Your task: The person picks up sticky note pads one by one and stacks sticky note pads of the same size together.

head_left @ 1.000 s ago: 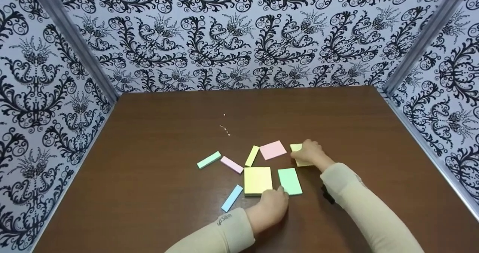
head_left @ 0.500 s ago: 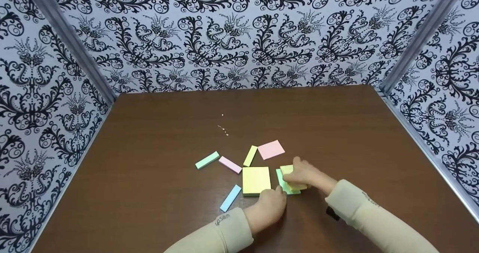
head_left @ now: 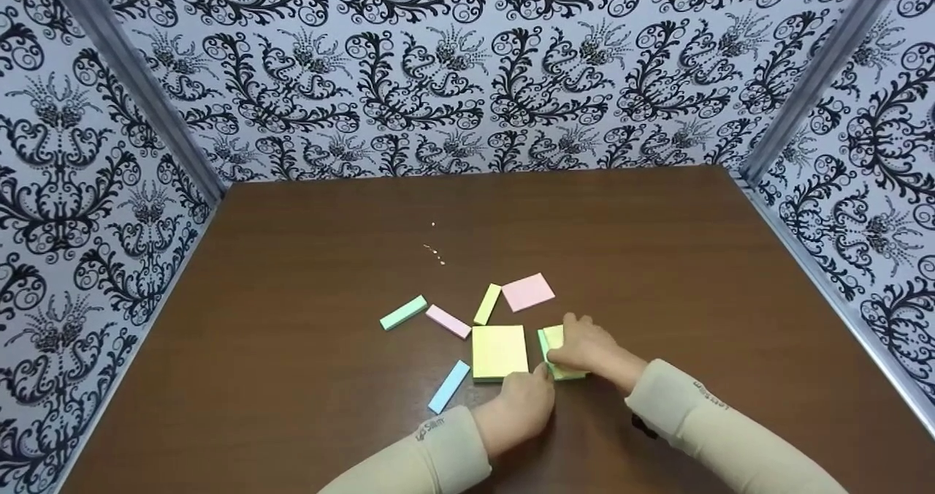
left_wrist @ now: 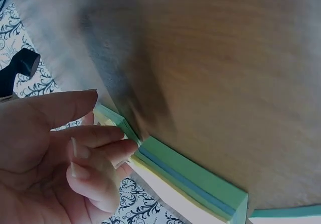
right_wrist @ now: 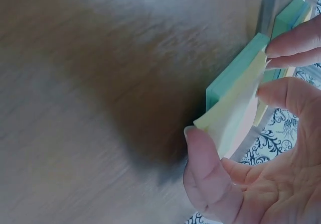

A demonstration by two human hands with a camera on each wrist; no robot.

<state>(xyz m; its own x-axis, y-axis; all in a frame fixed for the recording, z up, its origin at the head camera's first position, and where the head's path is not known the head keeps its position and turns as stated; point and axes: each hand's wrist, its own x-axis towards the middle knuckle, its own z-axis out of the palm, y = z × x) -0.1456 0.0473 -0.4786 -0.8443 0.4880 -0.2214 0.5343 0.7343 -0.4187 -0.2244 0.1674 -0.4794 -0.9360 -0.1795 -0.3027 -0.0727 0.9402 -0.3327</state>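
My right hand [head_left: 588, 348] holds a small yellow sticky note pad [head_left: 554, 339] between thumb and fingers. That pad lies over a green sticky note pad [head_left: 542, 342], whose left edge still shows; in the right wrist view the yellow pad [right_wrist: 233, 108] is tilted against the green one [right_wrist: 233, 76]. My left hand [head_left: 527, 403] rests at the near side, between the green pad and a thick square stack of sticky notes [head_left: 499, 351] with a yellow top. In the left wrist view its fingertips touch the layered stack's corner [left_wrist: 190, 171], with some fingers loosely bent.
A pink sticky note pad [head_left: 528, 292] lies behind. Narrow strip pads lie around the stack's left: yellow [head_left: 487, 305], pink [head_left: 448, 321], green [head_left: 403, 313] and blue [head_left: 448, 386]. Small white flecks [head_left: 436, 253] dot the brown table [head_left: 307, 260]. Patterned walls [head_left: 453, 77] enclose it.
My right hand has carried the small yellow pad from the right toward me and left, onto the green pad, and lined it up closer. My left hand has stayed nearly still.
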